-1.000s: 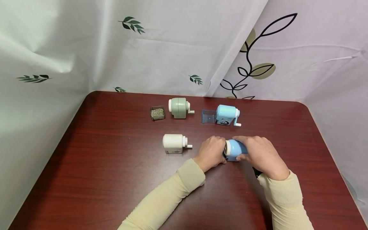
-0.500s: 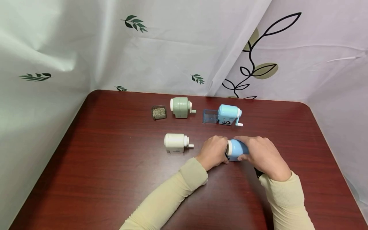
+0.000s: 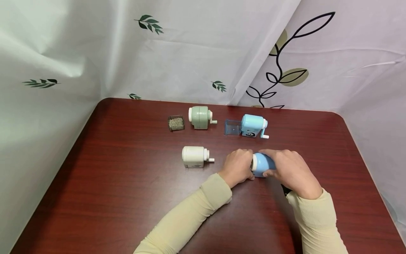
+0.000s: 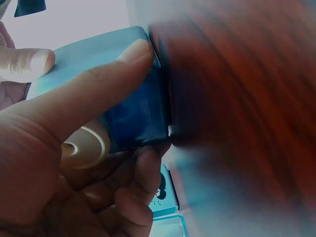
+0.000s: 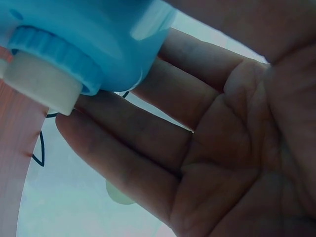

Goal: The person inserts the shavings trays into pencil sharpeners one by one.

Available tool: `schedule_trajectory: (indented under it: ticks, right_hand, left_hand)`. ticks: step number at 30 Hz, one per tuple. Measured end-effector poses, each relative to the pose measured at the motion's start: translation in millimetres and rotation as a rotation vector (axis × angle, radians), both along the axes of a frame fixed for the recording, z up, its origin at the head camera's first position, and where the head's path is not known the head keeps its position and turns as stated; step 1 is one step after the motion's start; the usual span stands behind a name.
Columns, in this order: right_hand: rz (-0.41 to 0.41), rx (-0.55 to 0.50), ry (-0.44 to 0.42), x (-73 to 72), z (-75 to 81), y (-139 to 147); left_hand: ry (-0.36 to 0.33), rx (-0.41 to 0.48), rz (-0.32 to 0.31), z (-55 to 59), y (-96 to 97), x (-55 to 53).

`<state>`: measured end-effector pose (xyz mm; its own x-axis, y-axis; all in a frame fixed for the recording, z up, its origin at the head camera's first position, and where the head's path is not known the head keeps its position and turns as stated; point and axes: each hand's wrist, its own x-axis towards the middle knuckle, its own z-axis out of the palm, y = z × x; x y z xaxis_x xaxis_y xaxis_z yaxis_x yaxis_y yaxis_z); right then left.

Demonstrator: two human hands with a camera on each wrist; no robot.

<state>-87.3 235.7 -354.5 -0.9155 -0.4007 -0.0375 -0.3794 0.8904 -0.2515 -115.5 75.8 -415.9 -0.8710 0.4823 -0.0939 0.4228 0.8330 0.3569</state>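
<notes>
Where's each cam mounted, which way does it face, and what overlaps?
Head: worn on the head, facing forward and down over the table; left hand, right hand and sleeves show.
Left wrist: on that wrist, facing the blue sharpener; left thumb and fingers show, plus right thumb.
Right wrist: on that wrist, facing the blue sharpener's white knob; right palm and fingers show.
Shared: the wrist views both show the blue sharpener.

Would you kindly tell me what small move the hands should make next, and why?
Perhaps the left hand should ease the dark blue drawer outward, since it grips that drawer while the right hand holds the blue sharpener.
</notes>
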Motion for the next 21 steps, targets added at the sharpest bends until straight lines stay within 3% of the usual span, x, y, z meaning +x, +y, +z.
schedule_trajectory:
  ticks: [15,21]
  right_hand:
    - [-0.029,-0.033,-0.047,-1.8,1.1,-0.6]
    - [-0.057,-0.024,-0.083,0.6,2.5,-2.8]
  left_hand:
    - [-0.015,-0.038,0.009,4.5,-1.2,0.9]
    - [-0.011,-0.073,-0.004,21.2,-6.1,9.9]
